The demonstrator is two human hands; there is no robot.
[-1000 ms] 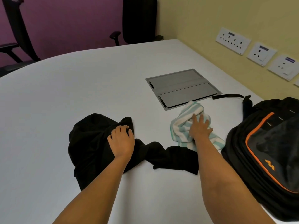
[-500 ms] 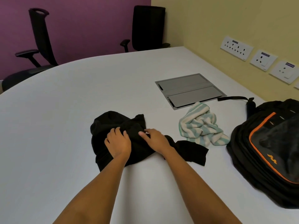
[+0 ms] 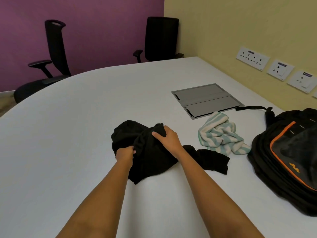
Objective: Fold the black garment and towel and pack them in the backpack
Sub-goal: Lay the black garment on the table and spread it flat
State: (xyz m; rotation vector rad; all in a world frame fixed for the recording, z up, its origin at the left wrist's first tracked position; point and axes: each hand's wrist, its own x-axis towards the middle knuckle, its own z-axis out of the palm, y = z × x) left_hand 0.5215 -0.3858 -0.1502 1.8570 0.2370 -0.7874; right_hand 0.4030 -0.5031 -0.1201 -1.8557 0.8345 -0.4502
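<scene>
A crumpled black garment (image 3: 151, 157) lies in a heap on the white table (image 3: 68, 134), with one part trailing to the right. My left hand (image 3: 124, 153) is closed on its near-left fold. My right hand (image 3: 169, 139) grips its raised upper edge. A bunched white towel with pale green stripes (image 3: 221, 134) lies just right of the garment, touched by neither hand. The black backpack with orange trim (image 3: 288, 157) lies on its back at the table's right edge, its strap stretched toward the far side.
A grey metal cable hatch (image 3: 205, 100) is set into the table beyond the towel. Two black office chairs (image 3: 54, 54) stand at the far side against a purple wall. Wall sockets (image 3: 252, 58) line the yellow wall on the right.
My right hand left the towel and moved onto the black garment. Both hands have closed on the garment and bunched it up. The camera tilted upward.
</scene>
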